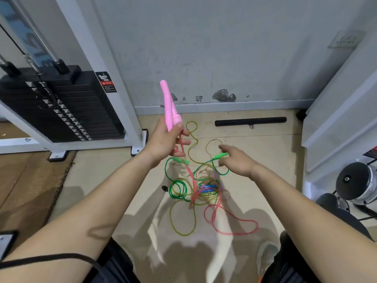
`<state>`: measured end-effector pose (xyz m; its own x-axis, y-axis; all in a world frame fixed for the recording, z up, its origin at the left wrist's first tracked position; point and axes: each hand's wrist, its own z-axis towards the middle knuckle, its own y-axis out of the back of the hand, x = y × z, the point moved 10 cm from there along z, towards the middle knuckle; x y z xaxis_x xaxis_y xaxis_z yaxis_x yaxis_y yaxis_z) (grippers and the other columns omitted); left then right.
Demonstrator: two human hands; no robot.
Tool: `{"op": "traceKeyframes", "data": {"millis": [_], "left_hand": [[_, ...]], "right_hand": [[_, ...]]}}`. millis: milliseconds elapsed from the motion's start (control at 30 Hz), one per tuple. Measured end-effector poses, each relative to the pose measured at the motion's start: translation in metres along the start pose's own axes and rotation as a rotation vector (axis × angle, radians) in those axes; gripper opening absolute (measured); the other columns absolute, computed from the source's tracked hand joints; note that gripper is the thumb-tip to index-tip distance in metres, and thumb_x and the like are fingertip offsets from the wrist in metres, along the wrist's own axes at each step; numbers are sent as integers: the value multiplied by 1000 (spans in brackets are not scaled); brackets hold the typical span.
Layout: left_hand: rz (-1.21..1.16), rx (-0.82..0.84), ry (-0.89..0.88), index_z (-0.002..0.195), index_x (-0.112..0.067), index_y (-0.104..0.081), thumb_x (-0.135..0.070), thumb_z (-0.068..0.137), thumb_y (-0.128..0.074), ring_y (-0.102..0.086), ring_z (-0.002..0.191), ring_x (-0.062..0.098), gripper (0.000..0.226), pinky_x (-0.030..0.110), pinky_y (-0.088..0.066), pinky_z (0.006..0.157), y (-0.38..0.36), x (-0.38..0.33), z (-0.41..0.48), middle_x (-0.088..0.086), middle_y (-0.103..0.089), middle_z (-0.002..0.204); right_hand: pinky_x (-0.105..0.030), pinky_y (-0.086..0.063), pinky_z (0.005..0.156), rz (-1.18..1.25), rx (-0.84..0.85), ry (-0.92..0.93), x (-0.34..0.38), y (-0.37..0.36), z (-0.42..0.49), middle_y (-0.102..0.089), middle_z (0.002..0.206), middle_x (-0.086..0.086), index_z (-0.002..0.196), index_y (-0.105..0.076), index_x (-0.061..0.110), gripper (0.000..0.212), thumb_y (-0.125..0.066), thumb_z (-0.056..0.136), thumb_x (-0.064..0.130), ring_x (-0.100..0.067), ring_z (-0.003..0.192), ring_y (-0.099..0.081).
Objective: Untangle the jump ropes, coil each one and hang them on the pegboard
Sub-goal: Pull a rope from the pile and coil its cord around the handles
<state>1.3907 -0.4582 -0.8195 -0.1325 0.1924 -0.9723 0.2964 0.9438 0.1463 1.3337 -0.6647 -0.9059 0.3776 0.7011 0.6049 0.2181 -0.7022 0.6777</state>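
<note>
A tangle of jump ropes (202,188) lies on the beige floor: green, yellow, pink and blue cords knotted together. My left hand (165,139) grips two pink handles (169,105) that point upward, and the pink cord runs from them down into the tangle. My right hand (237,160) hovers over the right side of the pile, fingers loosely spread near a green handle (221,155). Whether they touch it I cannot tell. A second green handle (180,160) lies on the left of the pile. No pegboard is in view.
A weight-stack machine (61,107) with a white frame stands at the left. A black bar (251,121) lies by the grey wall. White shelving (338,127) and dumbbells (357,184) stand at the right. My knees and a shoe (267,258) are at the bottom.
</note>
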Motion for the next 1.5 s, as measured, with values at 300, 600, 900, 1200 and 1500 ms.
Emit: {"op": "traceKeyframes", "data": {"millis": [300,600,900,1200,1500], "left_hand": [[-450,155,133,136,-2,-47,-37,106,-44,-73,92,27,47,34,-58,53,-39,4,-26,6,-74,108],[-317,-32,81,134,-16,-50,-40,105,-47,-55,64,16,38,23,-36,48,-20,28,-11,8,-69,110],[-215,140,14,135,-9,-44,-28,106,-48,-48,53,10,35,24,-34,45,-44,27,-16,5,-57,85],[-213,147,107,129,-2,-54,-28,106,-49,-56,64,13,36,24,-44,51,-45,34,-19,7,-59,91],[-312,65,192,119,-4,-66,-31,100,-59,-72,86,21,35,29,-59,67,-34,46,-20,13,-73,98]], "right_hand": [[-35,-52,92,831,303,302,94,-31,-47,-72,113,-15,127,-61,1,55,-63,74,18,-30,107,-69],[-36,-56,71,721,23,278,96,-15,-40,-71,89,20,125,-56,34,31,-44,102,50,-13,78,-66],[-35,-52,76,788,130,275,94,-15,-17,-60,88,-3,113,-66,16,28,-51,104,38,-16,82,-59],[-41,-59,66,726,58,284,93,-18,-19,-71,87,-10,105,-72,15,27,-47,104,22,-21,71,-68],[-53,-58,76,622,-118,168,75,-22,-18,-72,80,-11,86,-72,18,36,-51,95,47,-19,69,-63]]}}
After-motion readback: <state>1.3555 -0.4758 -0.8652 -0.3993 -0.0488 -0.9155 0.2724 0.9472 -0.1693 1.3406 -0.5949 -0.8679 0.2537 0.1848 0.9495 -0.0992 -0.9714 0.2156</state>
